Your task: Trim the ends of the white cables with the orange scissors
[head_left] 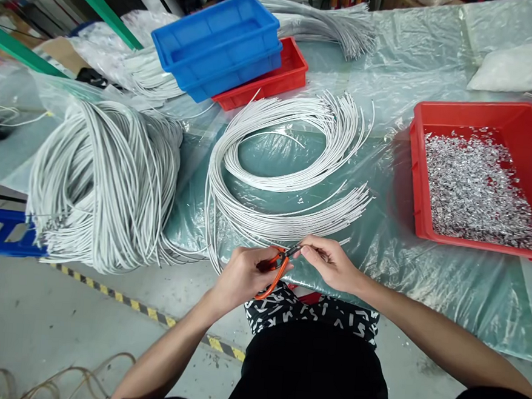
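Orange-handled pliers (280, 272) sit in my left hand (241, 277), whose fingers are closed around them near the table's front edge. Their dark jaws point up and right toward the fingertips of my right hand (332, 266). Thumb and fingers of that hand are pinched together at the jaw tips; what they hold is too small to make out. Just beyond both hands lies a loose coil of white cables (265, 217), its cut ends fanned out to the right. One cable end shows just past my right fingers.
A large bundle of white cables (107, 182) lies on the left. On the right, a red tray (421, 231) holds many small shiny metal pieces (476, 190). Stacked blue bins (217, 44) rest on a red bin (284, 76) behind. Plastic sheeting (403, 63) covers the table.
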Tool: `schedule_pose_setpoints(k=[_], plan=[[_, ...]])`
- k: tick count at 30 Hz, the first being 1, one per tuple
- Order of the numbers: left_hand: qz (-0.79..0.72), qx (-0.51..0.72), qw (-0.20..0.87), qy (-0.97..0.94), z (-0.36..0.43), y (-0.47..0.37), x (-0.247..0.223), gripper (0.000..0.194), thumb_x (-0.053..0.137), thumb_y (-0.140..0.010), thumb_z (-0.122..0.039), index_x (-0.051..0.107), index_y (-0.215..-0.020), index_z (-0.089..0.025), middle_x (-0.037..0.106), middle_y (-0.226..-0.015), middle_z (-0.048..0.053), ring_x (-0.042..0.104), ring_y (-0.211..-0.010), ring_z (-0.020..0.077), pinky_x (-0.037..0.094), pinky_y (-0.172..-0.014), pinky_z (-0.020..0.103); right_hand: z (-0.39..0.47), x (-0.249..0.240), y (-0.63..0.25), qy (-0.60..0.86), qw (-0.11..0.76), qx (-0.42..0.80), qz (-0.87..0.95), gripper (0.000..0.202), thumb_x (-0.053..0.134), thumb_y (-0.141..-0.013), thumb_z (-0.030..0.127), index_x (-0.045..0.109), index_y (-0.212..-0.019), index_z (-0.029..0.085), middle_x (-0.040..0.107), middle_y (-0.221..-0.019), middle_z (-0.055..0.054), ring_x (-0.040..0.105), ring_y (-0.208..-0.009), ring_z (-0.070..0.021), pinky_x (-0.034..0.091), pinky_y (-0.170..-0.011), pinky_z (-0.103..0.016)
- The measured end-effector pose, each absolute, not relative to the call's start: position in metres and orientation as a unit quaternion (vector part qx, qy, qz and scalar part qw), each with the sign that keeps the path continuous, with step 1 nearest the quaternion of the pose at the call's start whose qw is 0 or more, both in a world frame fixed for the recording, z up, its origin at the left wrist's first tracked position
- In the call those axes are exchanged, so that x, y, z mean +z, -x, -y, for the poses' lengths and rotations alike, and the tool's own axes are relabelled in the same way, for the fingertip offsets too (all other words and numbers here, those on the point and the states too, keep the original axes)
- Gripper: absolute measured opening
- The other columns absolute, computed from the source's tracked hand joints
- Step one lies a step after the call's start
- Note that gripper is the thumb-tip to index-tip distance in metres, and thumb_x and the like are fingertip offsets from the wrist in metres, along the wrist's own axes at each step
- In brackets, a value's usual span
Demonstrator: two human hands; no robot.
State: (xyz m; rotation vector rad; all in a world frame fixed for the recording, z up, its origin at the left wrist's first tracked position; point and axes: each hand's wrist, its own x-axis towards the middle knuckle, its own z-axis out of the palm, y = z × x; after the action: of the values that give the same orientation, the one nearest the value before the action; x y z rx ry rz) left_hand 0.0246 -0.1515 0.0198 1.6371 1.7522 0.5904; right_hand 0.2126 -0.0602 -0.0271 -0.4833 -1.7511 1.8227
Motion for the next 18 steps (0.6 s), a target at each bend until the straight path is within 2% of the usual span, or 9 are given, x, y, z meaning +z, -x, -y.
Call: schedule_pose_setpoints(k=[12, 18], plan=[[-0.667, 0.227, 0.305, -0.641, 0.1500, -0.0267, 0.0206, 0.041, 0.061, -0.088, -0.041, 0.042, -0.061, -0.016, 0.026, -0.060, -0.005, 0.019, -0.060, 0.0100, 0.020, -0.051, 0.024, 0.0594, -0.0284, -0.2134, 0.179, 0.276, 0.682, 0.654, 0.039, 0.044, -0.101, 0.046, 0.066, -0.087, 0.017, 0.042, -0.064, 0.003, 0.033, -0.054, -0.0102, 0.026, -0.052, -0.026], [-0.681, 0.207, 0.293, -0.638, 0.1450, -0.0303, 0.0249, 0.042, 0.059, -0.089, -0.043, 0.041, -0.061, -0.017, 0.027, -0.059, -0.005, 0.019, -0.059, 0.0098, 0.022, -0.050, 0.023, 0.0607, -0.0288, -0.2114, 0.183, 0.290, 0.686, 0.642, 0.037, 0.042, -0.101, 0.046, 0.057, -0.082, 0.018, 0.048, -0.073, 0.000, 0.042, -0.065, -0.0124, 0.036, -0.059, -0.025]])
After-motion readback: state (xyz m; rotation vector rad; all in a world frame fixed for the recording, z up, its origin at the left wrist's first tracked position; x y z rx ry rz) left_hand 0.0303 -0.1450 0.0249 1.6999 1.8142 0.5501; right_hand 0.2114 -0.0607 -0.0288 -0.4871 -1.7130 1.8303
